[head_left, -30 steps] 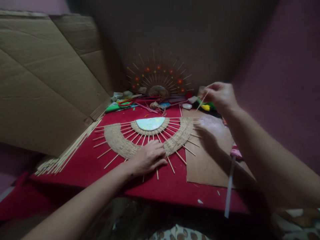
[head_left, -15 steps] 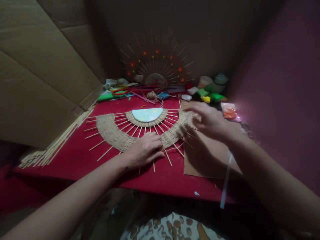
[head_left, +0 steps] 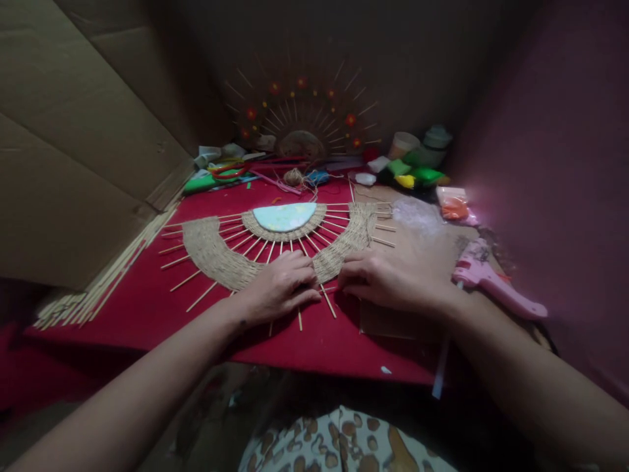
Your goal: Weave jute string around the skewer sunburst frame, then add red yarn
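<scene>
Head view: a half-round fan of tan woven fibre and thin pale sticks (head_left: 204, 252) lies flat in the middle of a red-covered worktop (head_left: 137, 318), a pale blue half-disc (head_left: 285, 216) at its centre. The left hand (head_left: 289, 285) lies over the near middle of the fan's outer band, its grip grasping the weave, fingers bent over it and thumb at the near edge. Just right of it, the right hand (head_left: 383, 278) is beside the band, fingers curled and drawn together; whether its grip pinches a strand, I cannot tell.

Under the fan's right end is a flat brown board (head_left: 437, 252), carrying crumpled clear plastic (head_left: 420, 215). Farther right lies a pink glue gun (head_left: 479, 272). On the left, a bundle of pale thin sticks (head_left: 108, 278) runs along a large brown cardboard panel (head_left: 73, 164). At the far side, a ball of tan twine (head_left: 293, 176) sits before a dim second fan with red flowers (head_left: 299, 145).
</scene>
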Demonstrator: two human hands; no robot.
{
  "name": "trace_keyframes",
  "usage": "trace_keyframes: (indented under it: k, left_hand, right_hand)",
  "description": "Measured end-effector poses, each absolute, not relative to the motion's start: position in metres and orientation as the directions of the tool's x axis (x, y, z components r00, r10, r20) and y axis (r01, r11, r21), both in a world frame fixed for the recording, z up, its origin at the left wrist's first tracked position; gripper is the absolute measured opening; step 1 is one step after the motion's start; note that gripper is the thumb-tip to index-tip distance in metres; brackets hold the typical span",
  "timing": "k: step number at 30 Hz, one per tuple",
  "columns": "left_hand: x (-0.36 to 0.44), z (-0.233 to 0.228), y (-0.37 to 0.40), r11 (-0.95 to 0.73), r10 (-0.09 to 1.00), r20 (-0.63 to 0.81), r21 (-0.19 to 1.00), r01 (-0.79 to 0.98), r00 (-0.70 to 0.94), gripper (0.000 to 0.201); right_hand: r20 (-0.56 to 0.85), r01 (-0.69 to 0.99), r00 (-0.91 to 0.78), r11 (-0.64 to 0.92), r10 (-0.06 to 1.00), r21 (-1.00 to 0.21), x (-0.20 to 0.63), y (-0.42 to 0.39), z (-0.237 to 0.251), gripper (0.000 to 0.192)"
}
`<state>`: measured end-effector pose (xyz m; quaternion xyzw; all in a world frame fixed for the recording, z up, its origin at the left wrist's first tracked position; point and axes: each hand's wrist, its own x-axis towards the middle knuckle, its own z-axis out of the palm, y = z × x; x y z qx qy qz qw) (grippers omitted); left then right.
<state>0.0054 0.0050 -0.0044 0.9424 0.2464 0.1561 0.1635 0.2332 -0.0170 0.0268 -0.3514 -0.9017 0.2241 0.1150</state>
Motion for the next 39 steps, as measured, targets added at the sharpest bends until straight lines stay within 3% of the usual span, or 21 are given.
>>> trace_keyframes:
  k: [7,11,16,20,26,35,39]
  left_hand:
    - [0.005,-0.001,0.007,-0.776,0.548,0.181,0.474,0.415,0.817,0.022]
    - [0.002,0.006,0.008,-0.677,0.596,0.128,0.610,0.411,0.792,0.023]
    - [-0.004,0.013,0.007,-0.373,0.741,0.022,0.844,0.385,0.671,0.019]
    - [-0.007,0.014,0.005,-0.273,0.765,-0.030,0.889,0.367,0.643,0.019]
    - [-0.004,0.012,0.005,-0.521,0.679,0.074,0.749,0.410,0.730,0.015]
    - [0.004,-0.004,0.000,-0.838,0.509,0.272,0.373,0.398,0.817,0.021]
    - [0.004,-0.007,0.000,-0.928,0.372,0.333,0.117,0.354,0.866,0.023]
  right_hand:
    - [0.013,0.689,-0.693,0.668,0.720,-0.281,0.223,-0.023,0.027,0.014]
    - [-0.031,0.735,-0.665,0.646,0.747,-0.204,0.219,-0.026,0.035,0.015]
    - [-0.053,0.751,-0.652,0.635,0.756,-0.183,0.219,-0.028,0.037,0.015]
    - [-0.004,0.715,-0.673,0.650,0.740,-0.258,0.222,-0.028,0.030,0.018]
    - [0.029,0.724,-0.661,0.647,0.750,-0.240,0.225,-0.027,0.023,0.018]
    - [0.004,0.780,-0.608,0.598,0.794,-0.188,0.233,-0.026,0.022,0.015]
    - [-0.029,0.807,-0.568,0.549,0.823,-0.218,0.241,-0.026,0.027,0.015]
